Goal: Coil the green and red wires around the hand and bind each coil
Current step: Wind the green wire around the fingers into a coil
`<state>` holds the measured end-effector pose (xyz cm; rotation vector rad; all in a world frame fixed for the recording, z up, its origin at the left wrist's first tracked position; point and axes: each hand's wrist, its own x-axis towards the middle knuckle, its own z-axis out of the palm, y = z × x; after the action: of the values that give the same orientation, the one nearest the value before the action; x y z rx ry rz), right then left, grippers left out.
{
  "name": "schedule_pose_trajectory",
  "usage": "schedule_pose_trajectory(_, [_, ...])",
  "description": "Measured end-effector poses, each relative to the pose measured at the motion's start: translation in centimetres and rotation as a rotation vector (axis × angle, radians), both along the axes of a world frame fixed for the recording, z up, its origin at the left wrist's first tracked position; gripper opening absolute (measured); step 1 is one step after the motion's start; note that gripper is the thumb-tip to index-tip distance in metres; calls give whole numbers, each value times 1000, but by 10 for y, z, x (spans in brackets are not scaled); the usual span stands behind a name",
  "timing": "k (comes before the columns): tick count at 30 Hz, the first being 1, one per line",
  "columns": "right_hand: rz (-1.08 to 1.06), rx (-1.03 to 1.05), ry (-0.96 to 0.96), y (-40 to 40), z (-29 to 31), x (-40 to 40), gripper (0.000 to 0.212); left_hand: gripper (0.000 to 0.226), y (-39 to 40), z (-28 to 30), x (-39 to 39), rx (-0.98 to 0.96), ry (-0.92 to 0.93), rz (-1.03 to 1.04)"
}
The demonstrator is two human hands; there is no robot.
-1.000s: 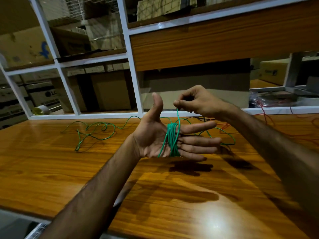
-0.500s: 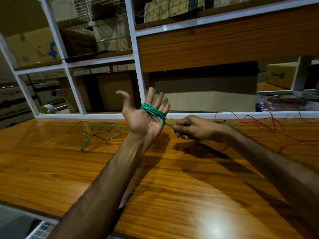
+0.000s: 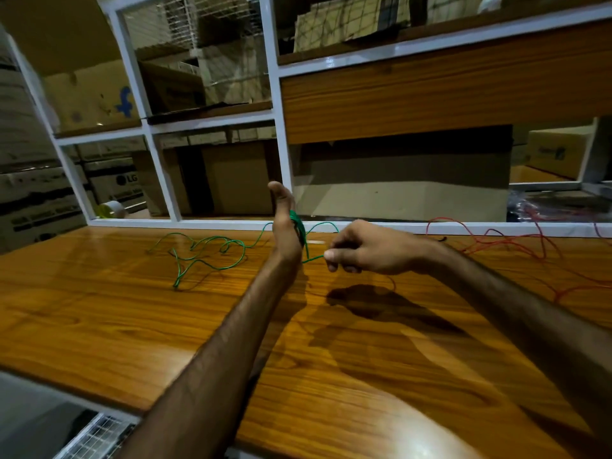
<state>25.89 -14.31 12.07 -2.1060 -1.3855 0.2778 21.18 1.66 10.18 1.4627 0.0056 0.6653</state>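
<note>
Green wire (image 3: pixel 212 251) at frame centre looks light and springy, loops wrapped on the straight-fingered left hand (image 3: pixel 285 226). Right hand (image 3: pixel 367 248) pinches the strand just beside it, probably the best grip. Red wire (image 3: pixel 516 240) sprawls far right.

Glossy varnished wood table (image 3: pixel 132 326); smooth plastic-coated green wire (image 3: pixel 212 241); matt cardboard boxes (image 3: pixel 89 94)

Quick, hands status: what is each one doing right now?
Left hand: open, fingers straight, green wire coiled around it.
Right hand: closed, pinching the green wire's free strand.
</note>
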Motion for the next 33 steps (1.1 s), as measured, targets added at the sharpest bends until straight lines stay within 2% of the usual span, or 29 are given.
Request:
schedule_pose_trajectory(3, [-33,80,-38,-6,7,4,26,129,-6,-3,1,103,158,-275])
schedule_pose_trajectory(5, [-56,144,-82,-11,12,9,22,140,-5,-8,3,164,252,-448])
schedule_pose_trajectory(7, [-75,198,-89,-17,17,13,16,132,-6,-13,4,272,313,-521])
schedule_pose_trajectory(9, [-91,238,-92,-21,19,19,12,130,-9,-18,4,299,351,-570])
schedule_pose_trajectory(12, [-93,264,-152,-25,20,21,15,129,-16,-19,1,220,401,-675])
schedule_pose_trajectory(16, [-112,364,-160,-32,21,25,20,139,-13,-12,-8,195,490,-748])
schedule_pose_trajectory(19, [-135,385,-154,-33,17,31,21,127,-16,-5,-18,98,541,-854])
schedule_pose_trajectory(21, [-149,386,-155,-33,13,35,20,127,-18,-2,-22,26,571,-940])
schedule_pose_trajectory(25, [-181,388,-149,-32,4,41,25,137,-18,0,-28,-67,480,-1222])
schedule_pose_trajectory(29, [-121,424,-98,-31,2,41,33,142,-15,1,-28,-101,389,-1283])
schedule_pose_trajectory(31, [-69,377,-13,-34,-3,38,29,142,-15,4,-30,-140,344,-1312])
schedule_pose_trajectory(33, [-32,330,7,-37,-13,35,15,140,-17,8,-32,-194,272,-1348])
